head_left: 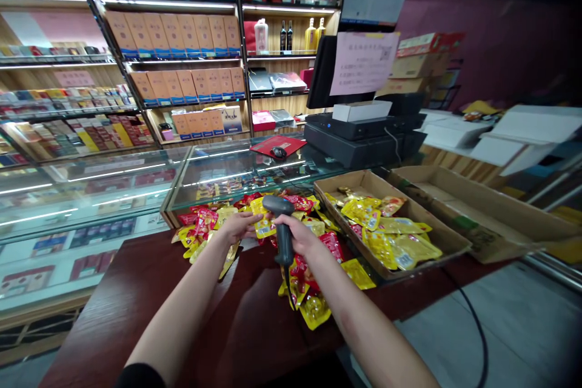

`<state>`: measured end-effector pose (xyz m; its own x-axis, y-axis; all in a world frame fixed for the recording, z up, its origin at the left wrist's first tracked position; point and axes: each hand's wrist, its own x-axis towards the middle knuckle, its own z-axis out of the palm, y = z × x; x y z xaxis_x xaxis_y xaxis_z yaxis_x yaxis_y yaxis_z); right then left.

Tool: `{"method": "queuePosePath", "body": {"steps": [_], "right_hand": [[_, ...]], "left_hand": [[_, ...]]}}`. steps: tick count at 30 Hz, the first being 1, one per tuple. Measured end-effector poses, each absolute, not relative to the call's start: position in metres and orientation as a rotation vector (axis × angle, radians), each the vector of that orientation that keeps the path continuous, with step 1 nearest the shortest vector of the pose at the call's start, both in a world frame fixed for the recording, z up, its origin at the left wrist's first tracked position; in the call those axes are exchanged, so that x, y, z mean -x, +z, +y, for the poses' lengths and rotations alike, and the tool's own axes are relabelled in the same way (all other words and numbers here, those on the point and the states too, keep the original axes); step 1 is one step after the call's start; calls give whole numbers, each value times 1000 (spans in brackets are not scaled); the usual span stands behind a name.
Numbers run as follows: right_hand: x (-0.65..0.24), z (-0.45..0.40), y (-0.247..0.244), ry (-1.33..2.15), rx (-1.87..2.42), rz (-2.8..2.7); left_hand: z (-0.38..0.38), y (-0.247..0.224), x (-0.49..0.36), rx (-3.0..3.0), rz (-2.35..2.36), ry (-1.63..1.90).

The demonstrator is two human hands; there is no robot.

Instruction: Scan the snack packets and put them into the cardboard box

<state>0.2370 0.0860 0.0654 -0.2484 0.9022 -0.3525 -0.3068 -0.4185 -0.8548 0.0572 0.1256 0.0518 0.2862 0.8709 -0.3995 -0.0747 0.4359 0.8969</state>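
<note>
My right hand (297,231) is wrapped round the handle of a dark grey barcode scanner (284,242), whose head points toward the left and away from me. Between the fingers of my left hand (237,228) is a shiny yellow snack packet (262,211), held just in front of the scanner head. Beneath and around both hands lies a loose heap of red and yellow snack packets (313,309) on the dark red table (182,315). The scanner's cable hangs down over the heap.
To the right stands a cardboard box (364,179) with several yellow packets in it, beside another open cardboard box (495,206). A glass display counter (218,163) carries a mouse (278,152) and a monitor (322,73). Shelves of boxed goods line the back.
</note>
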Motion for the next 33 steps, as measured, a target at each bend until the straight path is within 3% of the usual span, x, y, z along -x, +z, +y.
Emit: {"method": "queuePosePath", "body": {"steps": [9, 15, 33], "right_hand": [[-224, 59, 72, 1438, 1173, -1029], [-204, 28, 80, 1657, 1167, -984], [-194, 14, 73, 1511, 1282, -1169]], "left_hand": [[160, 59, -43, -894, 1192, 753], [180, 74, -41, -929, 1228, 746], [181, 79, -41, -950, 1215, 680]]}}
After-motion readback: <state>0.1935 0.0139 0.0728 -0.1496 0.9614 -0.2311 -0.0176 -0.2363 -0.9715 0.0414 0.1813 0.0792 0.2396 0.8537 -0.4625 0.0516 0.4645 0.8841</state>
